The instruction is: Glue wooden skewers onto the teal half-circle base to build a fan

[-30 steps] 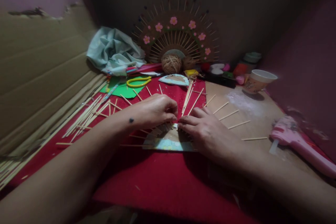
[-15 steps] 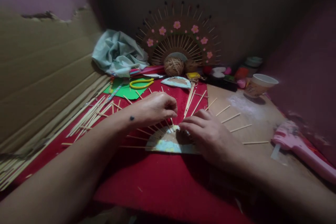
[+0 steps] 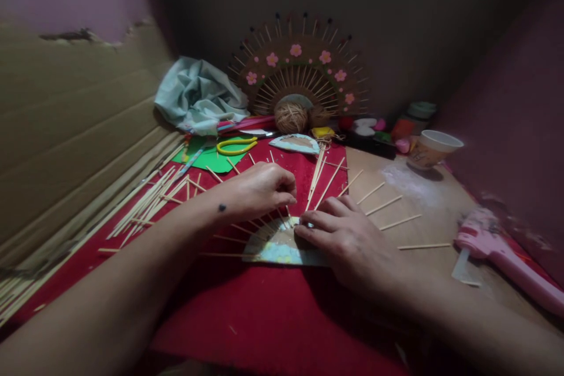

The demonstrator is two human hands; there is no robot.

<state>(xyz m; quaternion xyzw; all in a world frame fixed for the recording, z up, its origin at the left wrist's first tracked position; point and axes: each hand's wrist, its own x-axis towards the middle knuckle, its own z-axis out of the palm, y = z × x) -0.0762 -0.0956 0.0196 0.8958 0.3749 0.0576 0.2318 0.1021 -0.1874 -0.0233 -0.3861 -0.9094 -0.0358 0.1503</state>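
Half-round cardboard piece with pale-blue patterned edging (image 3: 273,252) lies on red cloth (image 3: 247,317), nearer us than our curled left hand (image 3: 267,189), partly under our right hand (image 3: 348,238), fingers bent; we cannot tell whether either grips anything. Thin wooden sticks (image 3: 423,246) radiate outward. Farther off, a brown twine ball (image 3: 291,118) sits before a pink-flowered brown fan (image 3: 310,53).

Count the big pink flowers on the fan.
6: lower-left flower, upper-left flower, top flower, upper-right flower, mid-right flower and lower-right flower, arced along the fan. The cloth may hide more at lower left.
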